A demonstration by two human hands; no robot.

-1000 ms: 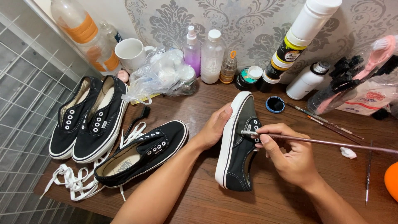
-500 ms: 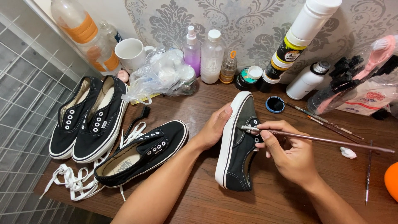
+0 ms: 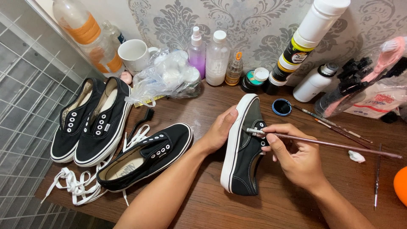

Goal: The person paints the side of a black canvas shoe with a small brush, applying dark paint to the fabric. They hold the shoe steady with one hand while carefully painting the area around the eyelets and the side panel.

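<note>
- We see the left hand [image 3: 220, 129] cupped around the white rubber sole of a black canvas sneaker [image 3: 243, 146], thumb up on the toe edge, holding the shoe tipped on its side on the wooden table [image 3: 296, 203].
- The right hand [image 3: 296, 157] pinches a thin long-handled paintbrush [image 3: 322, 142] between thumb and fingertips; the brush's metal ferrule and tip rest on the sneaker's upper, just beside the white eyelets.
- The handle runs off to the right, over the table top.
- The held sneaker sits near the middle of the table, toe pointing to the far side.
- To its left lies a second black sneaker [image 3: 146, 154], unlaced, its opening facing us.
- Farther left, a pair of matching black sneakers [image 3: 91, 121] stands side by side against a white wire grid [image 3: 29, 106].
- Loose white laces [image 3: 76, 186] lie in a heap at the near left edge.
- Just beyond the held shoe's toe, to the right, sits a small open round pot of black paint [image 3: 281, 107].
- Along the far wall we find a white mug [image 3: 135, 56], a crumpled clear plastic bag [image 3: 167, 78], a purple spray bottle [image 3: 196, 51], a white bottle [image 3: 217, 58] and a tall white tube [image 3: 307, 40].
- Spare brushes [image 3: 335, 125] lie on the table to the right, well apart from the hands.
</note>
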